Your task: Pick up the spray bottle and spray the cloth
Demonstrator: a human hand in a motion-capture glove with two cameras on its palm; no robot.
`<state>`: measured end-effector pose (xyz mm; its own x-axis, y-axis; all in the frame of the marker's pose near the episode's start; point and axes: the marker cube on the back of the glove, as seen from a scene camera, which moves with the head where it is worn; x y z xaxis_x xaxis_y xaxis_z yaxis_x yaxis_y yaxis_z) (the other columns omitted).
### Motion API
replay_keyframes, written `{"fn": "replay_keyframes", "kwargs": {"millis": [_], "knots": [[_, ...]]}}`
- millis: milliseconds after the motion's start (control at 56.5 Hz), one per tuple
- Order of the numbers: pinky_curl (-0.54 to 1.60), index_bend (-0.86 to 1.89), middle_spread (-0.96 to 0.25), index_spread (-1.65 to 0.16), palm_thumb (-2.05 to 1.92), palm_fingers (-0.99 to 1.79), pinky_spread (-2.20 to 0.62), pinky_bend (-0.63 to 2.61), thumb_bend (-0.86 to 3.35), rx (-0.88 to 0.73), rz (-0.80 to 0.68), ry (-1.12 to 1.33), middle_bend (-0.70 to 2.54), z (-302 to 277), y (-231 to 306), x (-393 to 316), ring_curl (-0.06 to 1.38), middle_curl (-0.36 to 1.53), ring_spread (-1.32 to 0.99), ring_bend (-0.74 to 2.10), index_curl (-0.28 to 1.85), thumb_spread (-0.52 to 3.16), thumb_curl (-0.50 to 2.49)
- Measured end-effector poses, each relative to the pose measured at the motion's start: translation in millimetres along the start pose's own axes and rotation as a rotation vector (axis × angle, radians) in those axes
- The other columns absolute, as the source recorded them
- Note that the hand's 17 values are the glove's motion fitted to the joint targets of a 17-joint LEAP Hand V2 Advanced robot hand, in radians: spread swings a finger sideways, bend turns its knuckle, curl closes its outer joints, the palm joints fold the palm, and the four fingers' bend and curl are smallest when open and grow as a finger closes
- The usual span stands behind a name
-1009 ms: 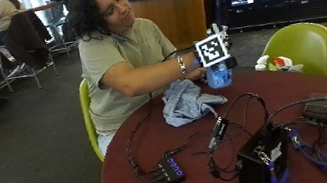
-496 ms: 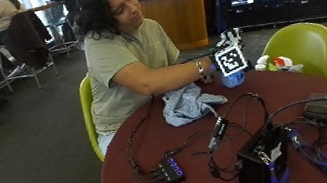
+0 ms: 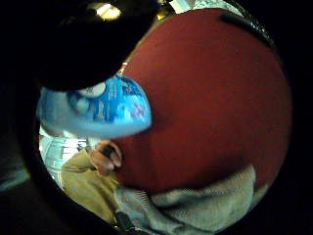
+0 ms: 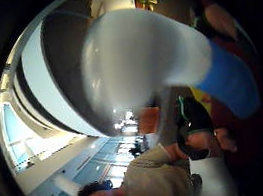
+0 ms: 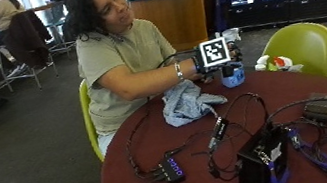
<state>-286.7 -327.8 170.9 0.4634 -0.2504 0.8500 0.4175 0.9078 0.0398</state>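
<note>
Bottle point(image 5: 233, 77) upright at the far edge of the table point(image 5: 323, 78), blue body below, white spray head above, just beyond the crumpled cloth point(image 5: 186, 103) and not touching it. Grasped about the neck by the gloved right hand point(image 5: 203, 64), fingers curled round it under the head. Fills both palm views at close range: blue printed body point(image 3: 98, 110) over red tabletop with cloth point(image 3: 205, 205) lying beyond, white head point(image 4: 140, 61) looming in the other. Hard to tell from the outside view whether the base sits on the table or hangs just above it, though the little finger view suggests it is off the surface. Compared with a second ago, only small drift: slid a little away from the person, then back and slightly up, bottle kept upright throughout — no real swing toward the cloth yet. Probably means pick-up done or all but done, spraying not begun. Next, likely, turning the nozzle at the cloth and squeezing the trigger — worth watching the cables point(image 5: 224, 126) and black box point(image 5: 261, 165) lying near.
</note>
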Motion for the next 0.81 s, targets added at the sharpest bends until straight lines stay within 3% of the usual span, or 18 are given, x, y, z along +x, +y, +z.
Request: {"fn": "replay_keyframes", "kwargs": {"millis": [195, 478, 814], "knots": [[0.34, 0.17, -0.02, -0.34, 0.79, 0.59, 0.17, 0.19, -0.04, -0.003, -0.021, 0.325, 0.22, -40, 63, -26, 0.33, 0.38, -0.06, 0.25, 0.46, 0.91, 0.66], [0.29, 0.18, -0.03, -0.35, 0.74, 0.59, 0.12, 0.13, -0.02, 0.058, -0.022, 0.72, 0.22, -53, 136, -75, 0.33, 0.38, -0.06, 0.23, 0.4, 1.04, 0.57], [0.22, 0.21, -0.04, -0.36, 0.76, 0.57, 0.08, 0.11, -0.02, 0.096, -0.021, 0.812, 0.24, -50, 165, -91, 0.33, 0.39, -0.08, 0.21, 0.4, 1.07, 0.51]]}}
